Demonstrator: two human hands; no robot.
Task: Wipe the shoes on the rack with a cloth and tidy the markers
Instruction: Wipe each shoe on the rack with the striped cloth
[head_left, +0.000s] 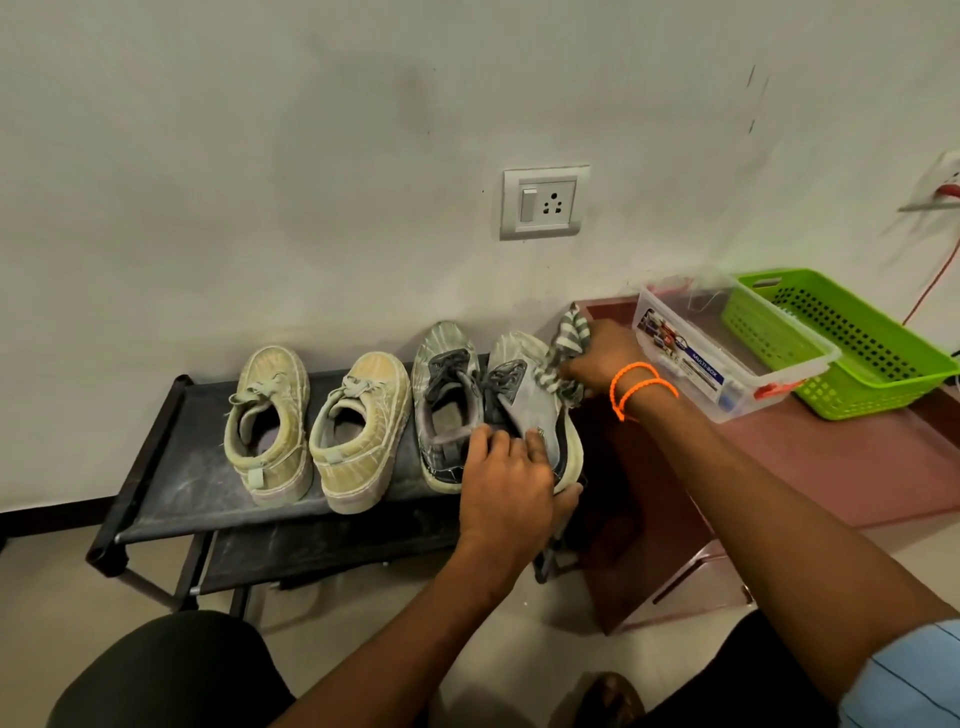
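On grey shoe (524, 410), cloth-gripping right hand (597, 358)

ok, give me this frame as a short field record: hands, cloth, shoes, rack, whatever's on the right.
left hand: left hand grips the heel end of the rightmost grey-and-white sneaker, steadying it
right hand: right hand holds the grey-and-white striped cloth against that sneaker's toe side
other shoes: pair of beige canvas sneakers at left, second grey sneaker beside the held one
rack: black two-tier shoe rack, top tier dusty
right side: clear plastic storage box and green plastic basket on a maroon table
markers: cannot tell
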